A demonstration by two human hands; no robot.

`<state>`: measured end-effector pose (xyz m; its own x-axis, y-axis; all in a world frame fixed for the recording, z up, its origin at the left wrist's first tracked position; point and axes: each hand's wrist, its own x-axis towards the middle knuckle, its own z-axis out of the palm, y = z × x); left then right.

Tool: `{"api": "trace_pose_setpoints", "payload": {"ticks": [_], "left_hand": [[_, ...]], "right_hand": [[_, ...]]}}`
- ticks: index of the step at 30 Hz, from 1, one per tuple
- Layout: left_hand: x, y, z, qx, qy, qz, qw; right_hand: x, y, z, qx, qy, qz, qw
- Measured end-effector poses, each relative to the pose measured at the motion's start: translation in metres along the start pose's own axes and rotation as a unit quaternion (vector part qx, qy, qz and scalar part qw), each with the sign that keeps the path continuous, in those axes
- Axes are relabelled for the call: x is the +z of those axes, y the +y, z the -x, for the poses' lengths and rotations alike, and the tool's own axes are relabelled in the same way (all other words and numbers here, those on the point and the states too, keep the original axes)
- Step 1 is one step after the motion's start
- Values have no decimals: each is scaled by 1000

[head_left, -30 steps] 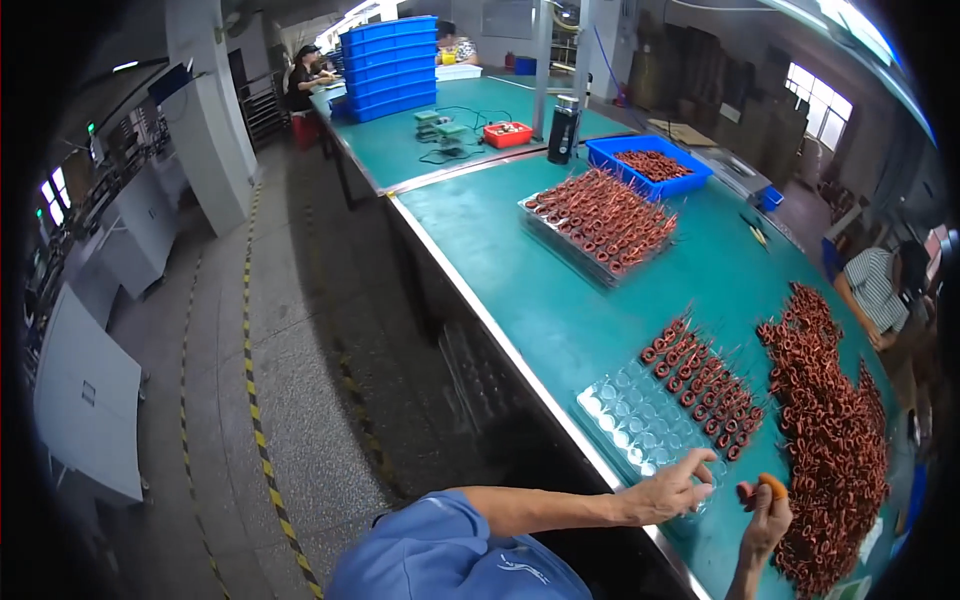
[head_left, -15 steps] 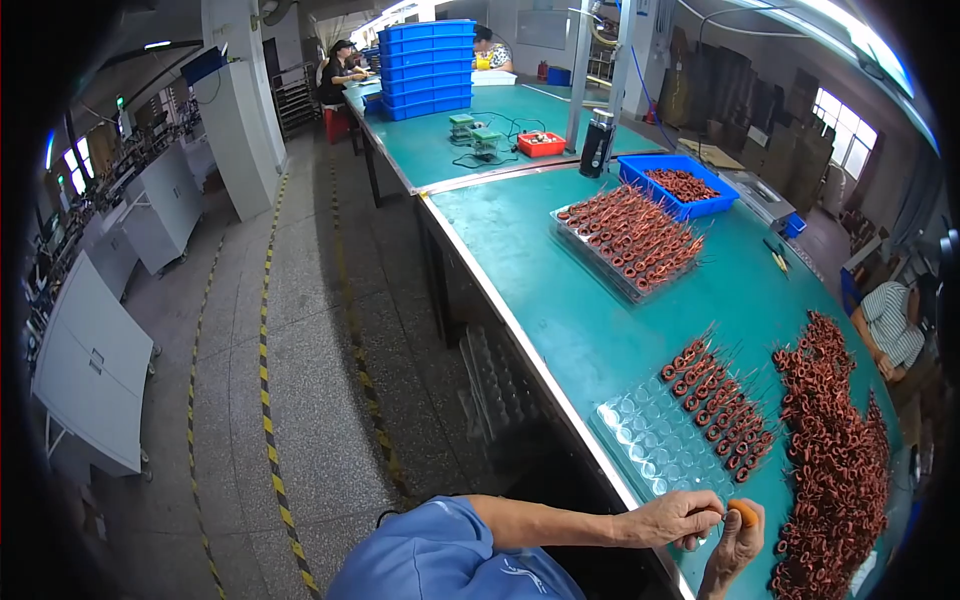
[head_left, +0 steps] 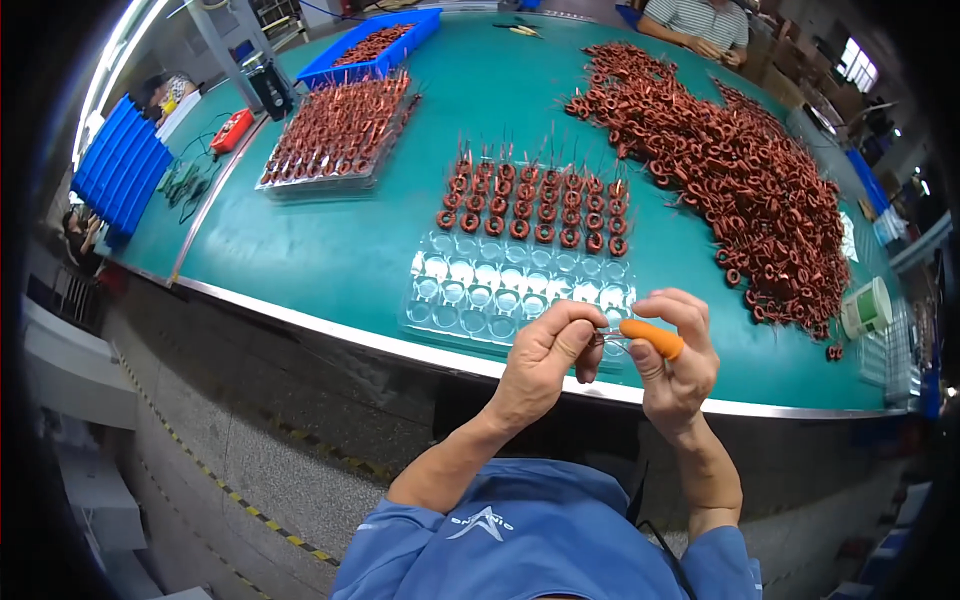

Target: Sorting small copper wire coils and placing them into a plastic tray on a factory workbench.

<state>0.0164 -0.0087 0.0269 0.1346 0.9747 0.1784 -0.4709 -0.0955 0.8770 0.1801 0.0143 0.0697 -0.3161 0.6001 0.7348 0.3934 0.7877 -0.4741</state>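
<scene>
Now that the left hand [head_left: 540, 368] has come near the right hand [head_left: 682, 365], it pinches wire leads [head_left: 614, 345] between them, suggesting two-handed work; the right's grip is unclear, and the clear tray [head_left: 480, 297] lies just beyond.

My finger cot [head_left: 655, 338] looks like matt, smooth rubber; my shirt [head_left: 570, 520] is matt cloth. The tray [head_left: 455, 293] is clear, glossy plastic, the coils [head_left: 735, 190] copper-coloured wire with a dull sheen, the tabletop [head_left: 380, 240] smooth and matt, its edge [head_left: 335, 327] bright metal.
</scene>
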Motion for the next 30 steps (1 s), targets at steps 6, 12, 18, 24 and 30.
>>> {"api": "trace_pose_setpoints", "payload": {"ticks": [6,12,18,24,30], "left_hand": [[13,-2,7,-20,19,58,998],[6,-1,6,-26,4,8,1000],[6,-3,2,3,-9,34,999],[7,-3,6,-15,-54,-8,998],[4,-7,7,-21,-21,-101,994]], "right_hand": [[7,5,21,290,46,-351,889],[14,13,34,288,30,-308,906],[10,23,42,298,38,-342,891],[13,20,40,301,-46,-317,898],[20,14,42,130,-26,1,991]]}}
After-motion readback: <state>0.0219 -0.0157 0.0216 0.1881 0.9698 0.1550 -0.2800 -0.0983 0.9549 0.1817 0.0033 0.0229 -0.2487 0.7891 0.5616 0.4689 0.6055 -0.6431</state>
